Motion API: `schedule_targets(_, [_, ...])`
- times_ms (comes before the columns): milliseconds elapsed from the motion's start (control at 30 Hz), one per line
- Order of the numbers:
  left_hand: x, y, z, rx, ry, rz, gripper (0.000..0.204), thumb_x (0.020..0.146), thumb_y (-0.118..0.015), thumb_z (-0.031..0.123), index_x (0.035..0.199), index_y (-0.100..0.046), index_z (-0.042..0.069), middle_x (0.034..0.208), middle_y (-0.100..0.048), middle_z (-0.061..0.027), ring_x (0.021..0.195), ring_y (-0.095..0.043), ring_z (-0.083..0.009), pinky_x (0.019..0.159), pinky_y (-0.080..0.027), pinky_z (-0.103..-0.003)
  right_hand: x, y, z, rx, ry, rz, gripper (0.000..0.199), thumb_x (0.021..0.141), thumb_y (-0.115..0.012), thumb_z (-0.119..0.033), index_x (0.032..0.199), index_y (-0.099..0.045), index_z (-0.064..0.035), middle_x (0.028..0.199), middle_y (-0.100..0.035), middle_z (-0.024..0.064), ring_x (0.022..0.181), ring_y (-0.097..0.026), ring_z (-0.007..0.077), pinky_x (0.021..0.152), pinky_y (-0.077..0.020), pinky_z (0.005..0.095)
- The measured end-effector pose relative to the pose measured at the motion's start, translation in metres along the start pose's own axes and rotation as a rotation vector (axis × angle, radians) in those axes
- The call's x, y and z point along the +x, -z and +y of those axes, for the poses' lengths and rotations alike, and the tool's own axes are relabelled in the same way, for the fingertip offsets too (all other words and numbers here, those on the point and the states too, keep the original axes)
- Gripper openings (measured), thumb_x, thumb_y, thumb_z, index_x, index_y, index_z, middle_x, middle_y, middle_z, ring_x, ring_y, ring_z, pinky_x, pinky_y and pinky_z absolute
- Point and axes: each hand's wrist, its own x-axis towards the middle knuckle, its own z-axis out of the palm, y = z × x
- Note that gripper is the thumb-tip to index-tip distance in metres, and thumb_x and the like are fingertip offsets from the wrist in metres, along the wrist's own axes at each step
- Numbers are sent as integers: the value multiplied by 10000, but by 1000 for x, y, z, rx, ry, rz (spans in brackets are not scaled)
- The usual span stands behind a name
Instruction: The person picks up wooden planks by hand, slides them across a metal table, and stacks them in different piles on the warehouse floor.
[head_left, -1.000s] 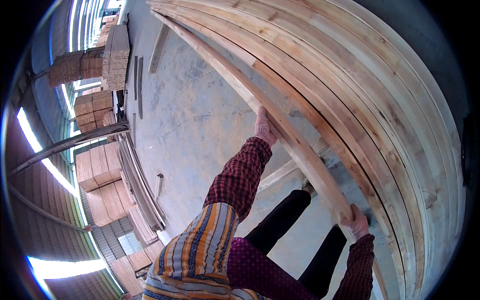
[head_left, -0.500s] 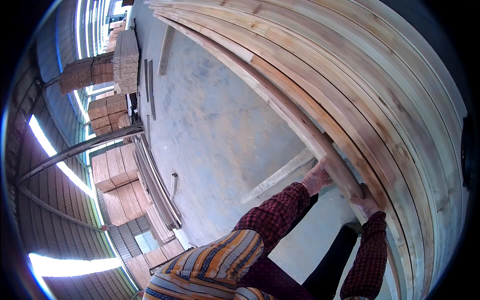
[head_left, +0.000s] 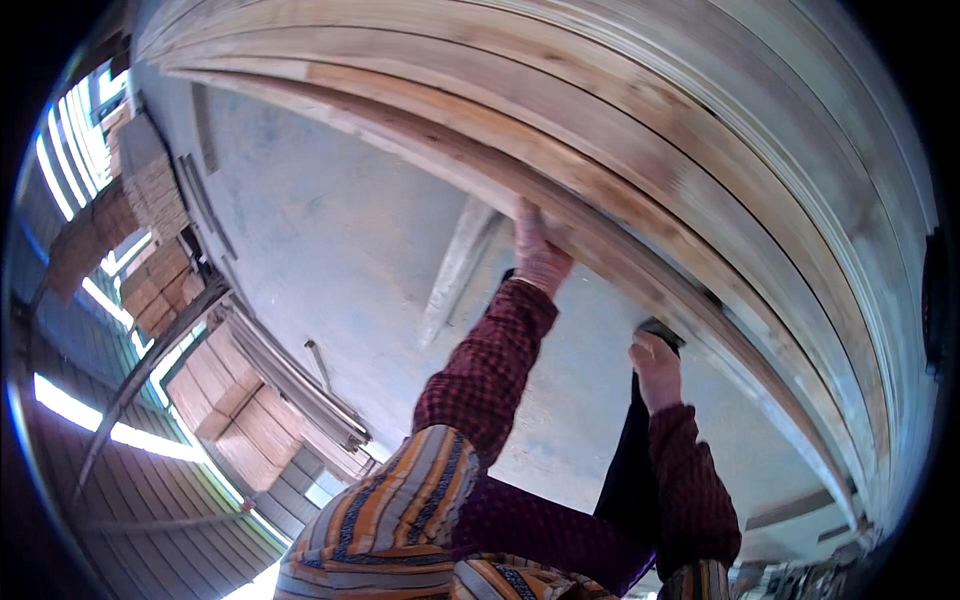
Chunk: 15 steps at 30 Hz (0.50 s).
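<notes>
A long, narrow wooden board [head_left: 440,160] runs along the near edge of a wide layer of pale boards [head_left: 690,160]. My left hand [head_left: 542,250] is closed round this board's near edge, its thumb side showing and some fingers hidden by the wood. Below the board and apart from it, my right hand [head_left: 657,370] has its fingers curled in, with nothing seen in them. Just beyond that hand is my dark shoe [head_left: 662,336]. A narrow gap separates the held board from its neighbour on the right.
On the concrete floor [head_left: 330,220], a pale timber bearer [head_left: 455,265] lies partly under the boards. Stacks of wood [head_left: 235,395] and long strips [head_left: 290,375] line the left side, near a metal post [head_left: 150,350]. More pieces [head_left: 790,508] lie at lower right.
My right hand has come off the board and drawn back, its fingers curling. My left hand stays on the board. The whole view has turned, swinging the boards flatter across it.
</notes>
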Motion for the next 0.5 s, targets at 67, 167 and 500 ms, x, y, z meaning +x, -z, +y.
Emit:
schedule_targets(67, [-9, -21, -2, 37, -13, 56, 869, 826, -793, 617, 1484, -458, 159, 1431, -567, -98, 1337, -518, -331, 1130, -440, -555, 26, 43, 114, 914, -530, -209, 203, 1026, -596, -227, 1123, -673, -66, 981, -708, 79, 847, -677, 191, 716, -565, 328])
schedule_targets(167, [-13, -34, -3, 139, -35, 45, 860, 851, -727, 680, 1483, -470, 158, 1443, -560, -91, 1339, -510, -333, 1131, -438, -550, 48, 100, 182, 996, -508, 277, 229, 1066, -555, -202, 1208, -627, -38, 1083, -696, 118, 988, -688, 228, 807, -600, 360])
schedule_targets(500, [-8, -74, -23, 272, 112, -12, 847, 833, -709, 732, 1447, -512, 184, 1415, -576, -84, 1306, -534, -304, 1119, -442, -555, 50, 162, 137, 691, -281, 455, 397, 1023, -649, -164, 1370, -543, -3, 1122, -681, 114, 996, -674, 257, 838, -598, 411])
